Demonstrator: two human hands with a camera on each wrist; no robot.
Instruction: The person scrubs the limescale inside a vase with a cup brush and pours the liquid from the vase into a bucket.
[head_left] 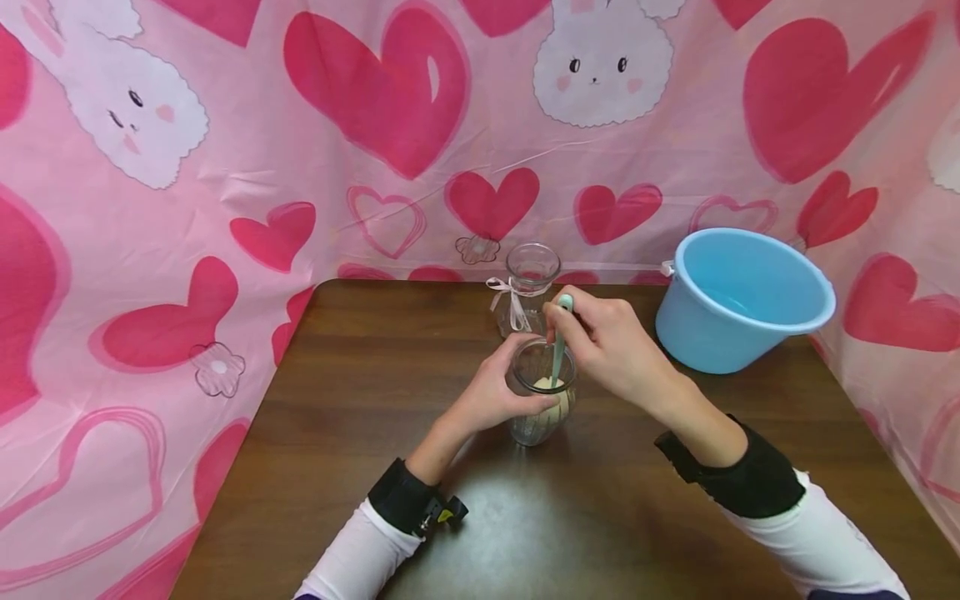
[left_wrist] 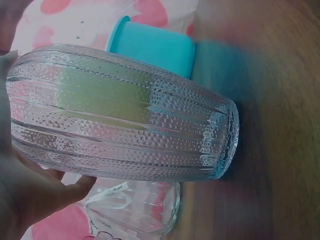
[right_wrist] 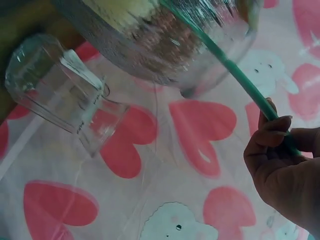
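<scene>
Left hand (head_left: 498,390): wrapped around textured glass jar (head_left: 542,398) on worktop (head_left: 360,400).
Right hand (head_left: 607,343): pinching teal spoon (head_left: 558,346) inside jar.

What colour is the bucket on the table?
The bucket is light blue, clearest in the head view.

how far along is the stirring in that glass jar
Done: pale contents already sit in the textured glass jar. In hand: the left hand grips the jar while the right hand pinches a teal spoon dipped inside. Left: the ribboned glass bottle and blue bucket stand untouched.
</scene>
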